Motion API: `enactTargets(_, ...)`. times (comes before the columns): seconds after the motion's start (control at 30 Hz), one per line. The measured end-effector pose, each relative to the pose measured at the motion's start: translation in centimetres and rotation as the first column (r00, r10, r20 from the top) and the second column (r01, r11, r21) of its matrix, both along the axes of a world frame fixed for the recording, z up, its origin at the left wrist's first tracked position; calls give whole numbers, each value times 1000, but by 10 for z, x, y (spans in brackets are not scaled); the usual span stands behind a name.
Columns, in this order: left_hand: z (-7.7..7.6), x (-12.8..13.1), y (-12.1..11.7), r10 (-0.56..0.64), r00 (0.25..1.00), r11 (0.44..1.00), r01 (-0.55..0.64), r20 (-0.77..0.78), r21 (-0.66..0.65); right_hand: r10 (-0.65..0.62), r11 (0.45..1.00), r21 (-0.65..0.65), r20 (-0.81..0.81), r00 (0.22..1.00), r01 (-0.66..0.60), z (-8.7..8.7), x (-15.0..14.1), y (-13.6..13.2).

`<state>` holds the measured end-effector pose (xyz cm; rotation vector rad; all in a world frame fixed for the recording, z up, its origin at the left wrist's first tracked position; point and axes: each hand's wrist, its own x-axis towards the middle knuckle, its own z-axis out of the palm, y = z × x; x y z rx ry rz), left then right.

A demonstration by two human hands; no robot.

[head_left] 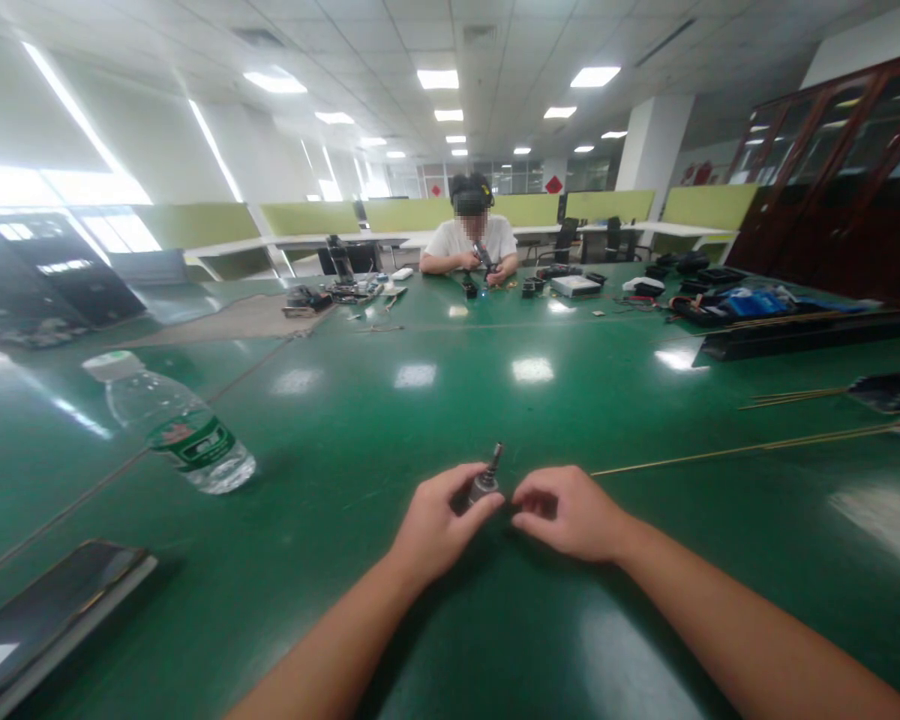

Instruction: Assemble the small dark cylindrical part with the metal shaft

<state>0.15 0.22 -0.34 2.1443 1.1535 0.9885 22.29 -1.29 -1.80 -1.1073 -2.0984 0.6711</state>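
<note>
Centrally, small metal part [486, 482] pinched by left hand [436, 522]; right hand [570, 512] curled beside it, grip unclear. Capped bottle [180, 425] laid on table [420, 420], contents unclear.

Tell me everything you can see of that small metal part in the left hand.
The small metal part is grey and looks like steel: a rounded, thicker body with a thin shaft sticking out, tilted up and away from the person. The left hand grips the body above the green table; the right hand is close beside it, contact unclear. Finer detail is too small to tell.
</note>
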Motion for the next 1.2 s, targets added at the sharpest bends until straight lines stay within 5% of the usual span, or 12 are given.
enactTargets(1.2,-3,0,0,-101,994,993,98,39,62,-20,996,86,-19,1000,21,5,-1,-3)
